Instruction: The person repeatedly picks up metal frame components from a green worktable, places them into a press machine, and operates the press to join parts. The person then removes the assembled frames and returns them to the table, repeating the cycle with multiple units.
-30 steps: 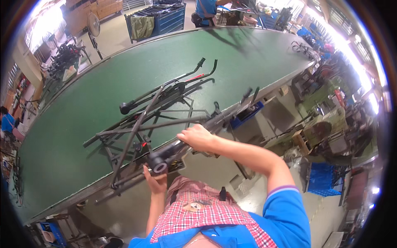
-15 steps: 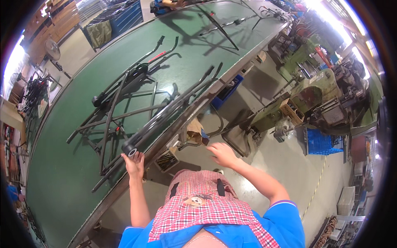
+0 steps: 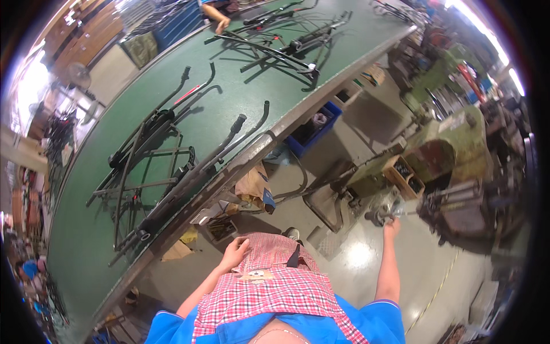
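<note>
My right hand [image 3: 392, 228] is stretched out to the right, at a grey metal fitting [image 3: 375, 217] beside the green machine. A clear plastic piece [image 3: 385, 200] lies over that fitting. The fingers look closed there, but what they hold is too small to make out. My left hand [image 3: 235, 253] hovers in front of the checked apron [image 3: 269, 286], fingers apart and holding nothing. A black tubular metal frame [image 3: 172, 202] with bent handles and a red-marked bar [image 3: 186, 94] lies on the green table, left of my left hand.
More black frames [image 3: 286, 51] lie farther along the table [image 3: 86, 252], where another person's hand [image 3: 222, 24] reaches in. Under its edge are a blue bin [image 3: 312, 129] and a brown paper bag [image 3: 252, 186]. A green machine [image 3: 435, 152] with a small wooden box [image 3: 403, 176] stands at right.
My left hand has left the end of the frame's tube and drawn back to the apron. My right hand has swung right to the machine. Frames and another person's hand show at the far end.
</note>
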The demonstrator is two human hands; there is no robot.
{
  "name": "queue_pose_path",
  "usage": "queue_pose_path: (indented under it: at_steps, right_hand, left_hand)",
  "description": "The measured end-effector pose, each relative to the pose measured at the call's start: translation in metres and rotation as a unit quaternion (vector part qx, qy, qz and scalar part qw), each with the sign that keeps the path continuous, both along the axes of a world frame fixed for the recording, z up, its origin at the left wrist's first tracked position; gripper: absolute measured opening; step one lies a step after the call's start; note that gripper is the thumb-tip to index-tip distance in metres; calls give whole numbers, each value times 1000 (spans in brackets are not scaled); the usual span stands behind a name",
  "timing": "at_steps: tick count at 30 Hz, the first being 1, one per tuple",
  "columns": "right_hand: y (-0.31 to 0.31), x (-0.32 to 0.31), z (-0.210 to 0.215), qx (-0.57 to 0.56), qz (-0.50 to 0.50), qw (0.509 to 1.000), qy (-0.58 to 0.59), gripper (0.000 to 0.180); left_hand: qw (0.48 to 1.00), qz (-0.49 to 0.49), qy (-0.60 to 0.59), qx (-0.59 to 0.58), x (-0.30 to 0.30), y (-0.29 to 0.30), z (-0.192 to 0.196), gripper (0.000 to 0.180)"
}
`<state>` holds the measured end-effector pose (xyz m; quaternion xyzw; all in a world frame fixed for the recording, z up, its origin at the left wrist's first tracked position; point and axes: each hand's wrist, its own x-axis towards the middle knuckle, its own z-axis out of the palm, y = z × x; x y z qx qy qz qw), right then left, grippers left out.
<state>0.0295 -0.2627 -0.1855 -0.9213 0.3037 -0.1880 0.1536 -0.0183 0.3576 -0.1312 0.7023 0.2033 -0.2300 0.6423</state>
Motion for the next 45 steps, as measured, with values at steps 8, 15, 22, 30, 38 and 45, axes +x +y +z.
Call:
queue_pose_path:
  at_steps: [8,15,22,30,38,45]
  right_hand:
    - [-101,73,-40,21,-5,958,287,23]
    - [-79,94,-14,-13,35,943,329,18]
    - [-100,72,-30,-16,-4,981,194,23]
    - [-86,71,-33,-5,1,981,193,17]
    - [-110,50,-26,275,-8,960,53,21]
    - [-56,15,121,739,65,650,-161,17]
  left_hand:
    - [996,22,26,87,12,-43,44,34]
    - [987,7,32,157,8,-61,46,37]
    - [984,-34,13,176,24,-73,42,39]
    - [982,-79,25,168,41,-86,46,40]
    - [970,-129,-3,207,44,-92,50,40]
    - [969,-104,-5,223,25,-90,32,40]
